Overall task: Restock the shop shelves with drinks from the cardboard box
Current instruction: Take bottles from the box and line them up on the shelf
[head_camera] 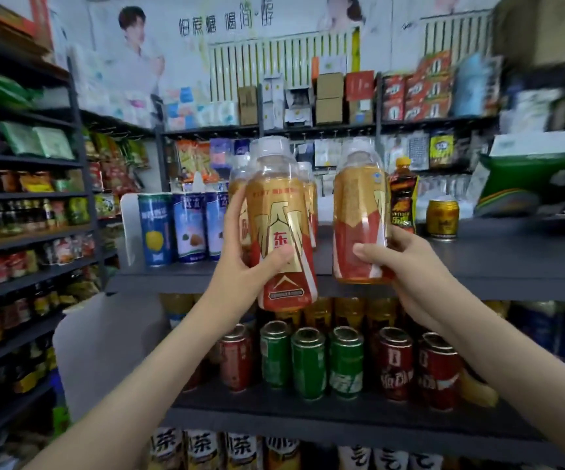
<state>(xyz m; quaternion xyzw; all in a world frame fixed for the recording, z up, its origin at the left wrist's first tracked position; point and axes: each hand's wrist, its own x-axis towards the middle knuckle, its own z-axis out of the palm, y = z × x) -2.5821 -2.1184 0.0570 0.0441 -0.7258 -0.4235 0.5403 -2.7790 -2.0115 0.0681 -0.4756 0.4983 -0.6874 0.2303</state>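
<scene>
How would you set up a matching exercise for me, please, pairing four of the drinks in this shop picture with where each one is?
Things:
1. blue cans
2. green cans
3. gold can
4. bottle with the gold wings

Places:
A. on the lower shelf, between red cans
B. gripped by the left hand
C. on the top shelf, right of the dark bottle
D. at the left end of the top shelf

Right pairs: 1-D, 2-A, 3-C, 4-B.
</scene>
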